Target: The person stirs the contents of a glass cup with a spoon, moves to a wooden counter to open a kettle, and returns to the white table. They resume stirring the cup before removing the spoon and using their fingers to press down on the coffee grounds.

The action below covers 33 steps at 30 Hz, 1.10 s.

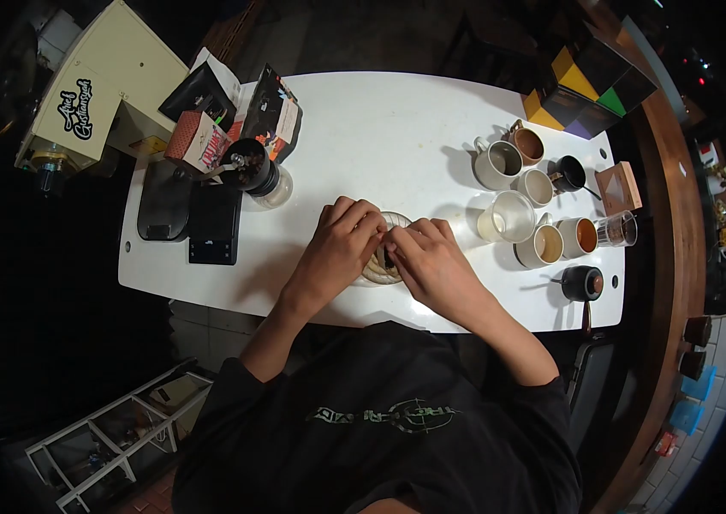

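Both hands meet over a pale round dish (390, 276) at the front middle of the white table. My left hand (348, 236) has bent fingers pressed together at the dish's left side. From the right, my right hand (428, 254) comes in with thumb and fingers pinched, its tips close to the left hand's. Between the fingertips shows a small dark thing (389, 257), partly covered by them, whose kind I cannot make out. The hands also hide much of the dish. A hand grinder (252, 167) with dark beans in its top stands beyond my left hand.
A black scale (213, 227) lies on the left, near coffee bags (270, 111) and a cream machine (110, 86). On the right stand a clear plastic cup (513, 217), several mugs (498, 163), a glass (616, 230) and a small black pot (583, 283).
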Available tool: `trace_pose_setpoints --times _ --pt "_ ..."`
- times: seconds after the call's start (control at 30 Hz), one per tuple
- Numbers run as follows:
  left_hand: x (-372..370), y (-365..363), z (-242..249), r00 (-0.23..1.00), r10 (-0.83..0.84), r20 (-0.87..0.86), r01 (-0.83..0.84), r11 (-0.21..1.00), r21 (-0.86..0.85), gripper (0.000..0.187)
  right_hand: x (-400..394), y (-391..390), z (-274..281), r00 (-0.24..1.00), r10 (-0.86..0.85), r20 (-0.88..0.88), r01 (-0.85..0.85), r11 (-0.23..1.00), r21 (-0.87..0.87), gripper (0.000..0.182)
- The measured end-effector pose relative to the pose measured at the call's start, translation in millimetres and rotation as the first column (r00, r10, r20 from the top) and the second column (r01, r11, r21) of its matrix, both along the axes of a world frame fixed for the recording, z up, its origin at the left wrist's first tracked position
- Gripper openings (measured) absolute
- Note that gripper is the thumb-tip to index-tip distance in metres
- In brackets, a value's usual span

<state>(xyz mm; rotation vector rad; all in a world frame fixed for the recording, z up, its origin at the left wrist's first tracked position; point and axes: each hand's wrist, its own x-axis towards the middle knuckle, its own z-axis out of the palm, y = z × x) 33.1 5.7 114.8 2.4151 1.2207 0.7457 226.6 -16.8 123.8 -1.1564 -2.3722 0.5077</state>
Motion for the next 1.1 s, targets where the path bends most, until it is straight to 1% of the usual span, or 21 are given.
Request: trace_pose_setpoints --times 0.13,0.2,0.23,0.3,0.43,0.5,0.53,0.6,0.63,0.7,0.73,0.8,0.83,0.9,0.93,1.0,1.03,1.1 --pt "0.3 -0.4 2.2 1.0 0.018 0.009 -0.018 0.999 -0.032 0.016 0.1 -6.0 5.1 0.999 0.034 -0.041 -0.033 0.999 0.016 0.023" --pt "0.7 0.9 -0.9 0.999 0.019 0.033 -0.017 0.999 -0.044 0.013 1.2 -9.7 6.9 0.999 0.046 0.022 -0.047 0.997 0.058 0.02" --pt "1.3 1.9 -0.8 0.999 0.013 0.035 -0.012 0.999 -0.045 0.013 0.9 -11.0 6.7 0.999 0.041 0.025 -0.042 0.997 0.057 0.02" --pt "1.1 3.9 -0.2 0.998 0.001 0.061 0.001 0.999 -0.042 0.011 -2.0 -14.4 6.3 0.993 0.01 0.116 -0.02 0.996 0.089 0.018" --pt "-6.6 7.4 -1.8 0.998 -0.032 0.055 0.034 0.999 -0.037 0.015 -8.0 -14.2 1.2 0.987 -0.049 0.151 0.037 0.996 0.081 0.019" --pt "-10.6 6.4 1.1 0.99 -0.025 0.141 0.045 0.989 -0.141 0.032 -10.1 -12.4 -1.7 0.99 -0.094 0.106 0.081 0.989 0.124 0.021" --pt "-12.7 5.7 4.1 0.989 -0.028 0.142 0.048 0.989 -0.14 0.032 -11.7 -11.1 -2.5 0.99 -0.097 0.106 0.083 0.989 0.125 0.021" --pt "-18.0 3.0 11.0 0.982 -0.001 0.187 0.036 0.982 -0.184 0.054 -15.8 -9.1 -3.4 0.981 -0.127 0.144 0.116 0.99 0.081 0.02" --pt "-22.2 1.6 11.9 0.982 -0.001 0.189 0.036 0.982 -0.184 0.054 -18.0 -9.0 -3.5 0.981 -0.127 0.145 0.116 0.99 0.081 0.02" --pt "-29.0 -1.4 13.3 0.993 0.057 0.106 -0.022 0.953 -0.303 0.073 -22.1 -8.8 -3.0 0.969 -0.184 0.163 0.172 0.981 0.085 0.019" --pt "-29.2 -3.8 15.5 0.993 0.057 0.108 -0.022 0.953 -0.302 0.073 -24.2 -9.1 -1.1 0.969 -0.183 0.165 0.171 0.982 0.086 0.019" --pt "-28.3 -9.8 19.6 0.995 0.036 0.096 0.003 0.926 -0.379 0.086 -27.6 -10.8 3.9 0.962 -0.27 0.053 0.269 0.963 0.014 0.02" --pt "-27.6 -12.7 17.3 0.995 0.037 0.098 0.002 0.926 -0.378 0.086 -28.4 -11.1 3.3 0.962 -0.268 0.055 0.268 0.963 0.015 0.02" --pt "-25.5 -17.4 8.0 0.998 0.018 0.062 0.003 0.949 -0.315 0.098 -29.6 -11.5 -0.9 0.937 -0.296 0.187 0.279 0.954 0.11 0.025" --pt "-25.1 -18.0 3.8 0.998 0.012 0.06 0.009 0.943 -0.332 0.103 -30.8 -11.2 -4.8 0.937 -0.295 0.188 0.278 0.954 0.111 0.025" --pt "-22.4 -20.0 -3.5 0.997 0.014 0.07 0.008 0.953 -0.303 0.102 -33.1 -11.0 -11.8 0.894 -0.318 0.316 0.283 0.947 0.151 0.031" --pt "-20.8 -20.9 -7.0 0.997 0.018 0.078 0.005 0.962 -0.274 0.101 -33.6 -11.1 -11.4 0.894 -0.315 0.318 0.28 0.948 0.152 0.031" --pt "-18.3 -22.3 -13.6 0.994 0.023 0.109 0.008 0.96 -0.279 0.104 -34.0 -10.1 -9.2 0.894 -0.279 0.35 0.251 0.96 0.124 0.033"
